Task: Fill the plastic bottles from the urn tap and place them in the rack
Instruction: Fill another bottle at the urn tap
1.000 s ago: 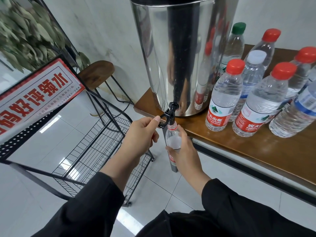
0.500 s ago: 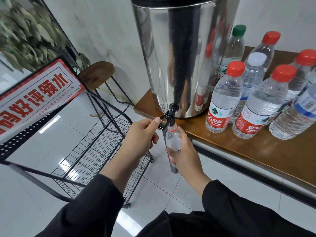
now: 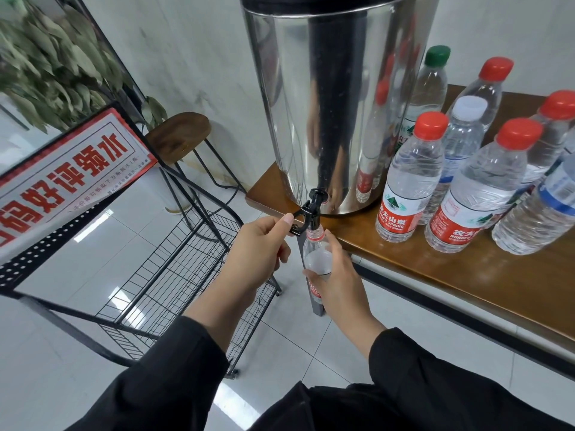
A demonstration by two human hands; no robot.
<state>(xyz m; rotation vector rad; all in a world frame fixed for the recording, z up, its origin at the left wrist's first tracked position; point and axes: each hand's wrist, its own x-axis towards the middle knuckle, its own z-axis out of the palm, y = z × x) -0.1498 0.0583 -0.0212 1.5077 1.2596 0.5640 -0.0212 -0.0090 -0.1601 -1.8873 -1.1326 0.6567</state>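
We have our right hand (image 3: pixel 337 276) wrapped around an uncapped plastic bottle (image 3: pixel 315 255), fingers curled about its body, holding it upright with its mouth directly under the black tap (image 3: pixel 306 213). Our left hand (image 3: pixel 258 247) pinches the tap's lever, thumb on top and fingers curled beneath. The bottle hangs off the surface's (image 3: pixel 466 275) front left corner, beside the surface's dark leg; how full it is we cannot tell.

The tap juts from the base of the steel urn (image 3: pixel 326 104), which stands at the left end of the wooden surface, near its front edge. To the urn's right, a cluster of capped bottles (image 3: pixel 410 181) stands upright on the surface, most red-capped, one green, one white; another lies tilted at the right edge of view.

Left of our hands, on the floor, sits the black wire rack (image 3: pixel 161 275), topped by a red and white sign (image 3: pixel 62 175). Behind it stands a wooden stool (image 3: pixel 179 135), with leafy branches (image 3: pixel 46 66) at the upper left.
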